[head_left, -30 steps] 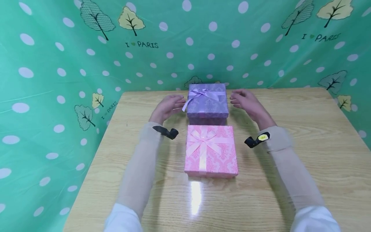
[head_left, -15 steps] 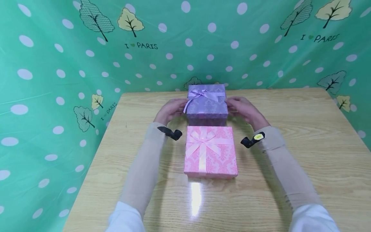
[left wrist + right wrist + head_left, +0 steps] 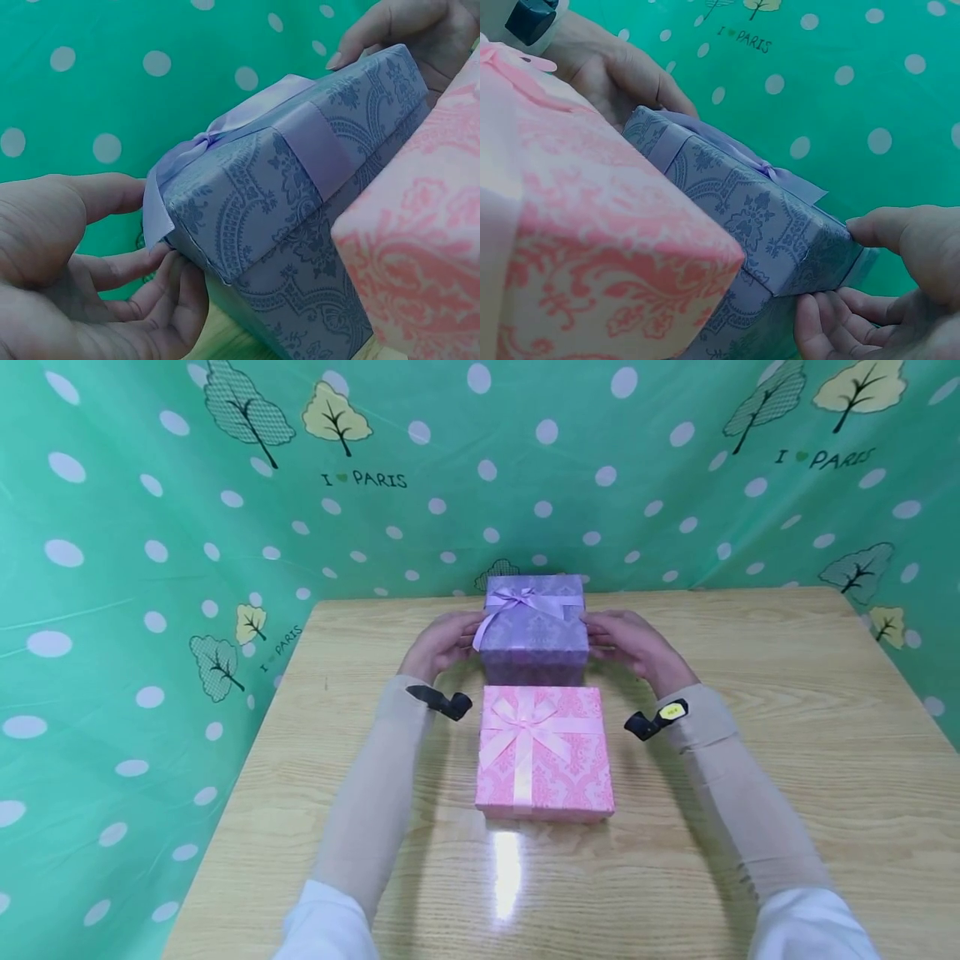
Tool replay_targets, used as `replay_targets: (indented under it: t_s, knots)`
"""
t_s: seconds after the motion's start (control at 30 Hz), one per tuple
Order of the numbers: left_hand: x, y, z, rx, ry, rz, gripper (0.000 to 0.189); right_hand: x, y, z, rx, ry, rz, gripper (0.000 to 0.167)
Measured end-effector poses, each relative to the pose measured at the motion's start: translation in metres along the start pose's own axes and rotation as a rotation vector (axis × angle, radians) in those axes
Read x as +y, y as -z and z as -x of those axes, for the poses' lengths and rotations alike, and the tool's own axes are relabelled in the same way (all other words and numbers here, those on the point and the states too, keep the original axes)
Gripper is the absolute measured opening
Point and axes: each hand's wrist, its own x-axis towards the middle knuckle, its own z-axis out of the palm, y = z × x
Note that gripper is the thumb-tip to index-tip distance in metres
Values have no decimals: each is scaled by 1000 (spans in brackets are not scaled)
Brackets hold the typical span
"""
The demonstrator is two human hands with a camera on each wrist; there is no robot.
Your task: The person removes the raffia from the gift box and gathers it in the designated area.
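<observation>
A purple patterned gift box with a lilac ribbon bow stands at the back of the table, in front of the cloth. My left hand pinches the left side of its lid, thumb high and fingers curled under the lid's lower edge, as the left wrist view shows at the lid's corner. On the opposite side my right hand grips the lid the same way. The lid sits over the box body, its front edge slightly raised. Just in front lies a pink gift box with a pink bow, its lid on.
The wooden table reaches out to both sides. A green dotted cloth hangs close behind the purple box and along the left. The pink box stands between my forearms, and small black wrist cameras stick out inward.
Both hands have moved inward from beside the purple box and taken hold of its lid. Since half a second ago the lid has risen slightly at the front. The pink box stays put.
</observation>
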Motion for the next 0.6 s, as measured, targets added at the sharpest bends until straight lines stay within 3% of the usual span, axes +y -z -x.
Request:
replay_targets:
  t_s: [0.23,0.43,0.6]
  knots:
    - [5,-1,2,-9,-19,-12,32,-6,-1,2,21,18,-47,34]
    - [13,-3,7,1,-39,-14,25,-15,-4,6,54,41,-17,34]
    - [25,-5,16,2,-101,-21,31,-27,-7,13,88,88,23,40]
